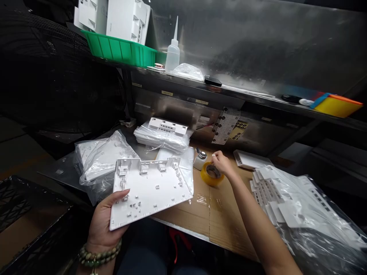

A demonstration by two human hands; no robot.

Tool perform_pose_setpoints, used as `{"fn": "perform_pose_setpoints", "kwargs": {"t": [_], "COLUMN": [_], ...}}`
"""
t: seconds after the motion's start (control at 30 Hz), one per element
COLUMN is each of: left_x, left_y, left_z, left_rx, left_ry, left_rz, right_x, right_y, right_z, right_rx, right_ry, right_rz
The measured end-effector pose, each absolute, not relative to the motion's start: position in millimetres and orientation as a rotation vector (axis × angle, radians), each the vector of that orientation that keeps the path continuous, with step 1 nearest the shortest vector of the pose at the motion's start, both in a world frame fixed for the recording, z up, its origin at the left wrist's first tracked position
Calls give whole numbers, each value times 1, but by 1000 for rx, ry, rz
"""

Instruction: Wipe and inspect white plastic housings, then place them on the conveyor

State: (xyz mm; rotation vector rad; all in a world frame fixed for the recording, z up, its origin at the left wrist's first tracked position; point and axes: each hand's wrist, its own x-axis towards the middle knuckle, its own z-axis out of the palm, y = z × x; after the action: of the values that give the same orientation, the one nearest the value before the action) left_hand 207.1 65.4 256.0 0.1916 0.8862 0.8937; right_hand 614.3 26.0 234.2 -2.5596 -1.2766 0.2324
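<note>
A white plastic housing panel (151, 194), its inner side with clips and posts facing up, is gripped at its left edge by my left hand (106, 217). The thumb lies on top and the other fingers are hidden below. Over the cardboard, my right hand (222, 162) is closed in a pinch; a small white bit shows at the fingertips, too small to name. Just below that hand lies a roll of yellow tape (212, 174). Beside the roll stands a small pump bottle (200, 159) with a metal top.
Bagged white panels are stacked at right (301, 206) and lie at left (100, 156). Plastic bags (163, 139) with a white part on top sit behind. A shelf above bears a green basket (123, 49) and a squeeze bottle (172, 55). A black crate (28, 221) stands at lower left.
</note>
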Motion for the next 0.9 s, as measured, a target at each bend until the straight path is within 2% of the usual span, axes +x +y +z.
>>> {"fn": "perform_pose_setpoints", "kwargs": {"t": [0.17, 0.4, 0.67, 0.9], "left_x": [217, 214, 226, 236], "left_y": [59, 54, 56, 58], "left_z": [254, 252, 260, 264], "left_rx": [104, 120, 135, 94], "left_ry": [917, 876, 863, 793], "left_rz": [878, 886, 886, 902], "right_x": [605, 603, 611, 603], "right_y": [46, 47, 52, 53], "right_z": [235, 229, 250, 250], "right_rx": [-2405, -2405, -2404, -2412], "right_ry": [-1338, -1301, -1325, -1427], "right_rz": [275, 287, 195, 87]}}
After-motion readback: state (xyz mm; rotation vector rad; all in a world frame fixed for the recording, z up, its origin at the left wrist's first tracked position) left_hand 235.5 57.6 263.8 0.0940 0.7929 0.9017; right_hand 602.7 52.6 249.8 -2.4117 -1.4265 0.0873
